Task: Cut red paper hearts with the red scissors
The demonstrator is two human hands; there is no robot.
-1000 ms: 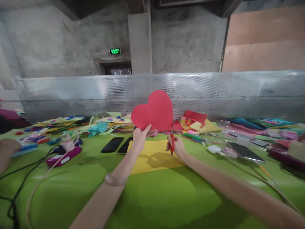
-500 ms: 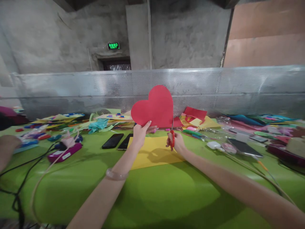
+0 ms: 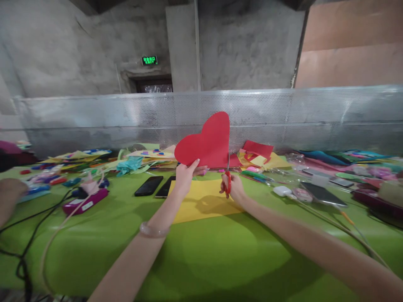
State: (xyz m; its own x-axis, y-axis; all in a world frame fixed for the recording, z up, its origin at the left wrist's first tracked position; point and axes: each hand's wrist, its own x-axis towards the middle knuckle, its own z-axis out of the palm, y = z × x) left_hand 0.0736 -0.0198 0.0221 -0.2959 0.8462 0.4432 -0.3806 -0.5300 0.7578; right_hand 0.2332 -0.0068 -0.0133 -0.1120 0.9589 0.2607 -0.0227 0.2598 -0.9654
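Note:
My left hand (image 3: 185, 175) pinches the lower left edge of a red paper heart (image 3: 208, 144), thumb in front. The heart stands up tilted, its lobes toward the top and the left. In my right hand (image 3: 233, 188) is a pair of red-handled scissors (image 3: 228, 182), fingers through the loops. The blades point upward along the heart's right edge; whether they are parted I cannot tell. Beneath both hands lies a yellow paper sheet (image 3: 204, 209) on the green tabletop (image 3: 214, 251).
Two dark phones (image 3: 149, 186) lie left of the yellow sheet. A purple device (image 3: 85, 202) with cables is further left. Paper scraps (image 3: 262, 157) line the back, before a perforated metal barrier (image 3: 258, 121). A white charger (image 3: 282, 191) and tablet (image 3: 323, 193) are at right. Another person's arm (image 3: 11, 197) shows at far left.
The heart has turned or bent slightly, its upper lobe looking narrower and shifted a little to the right. Both hands stay in nearly the same place.

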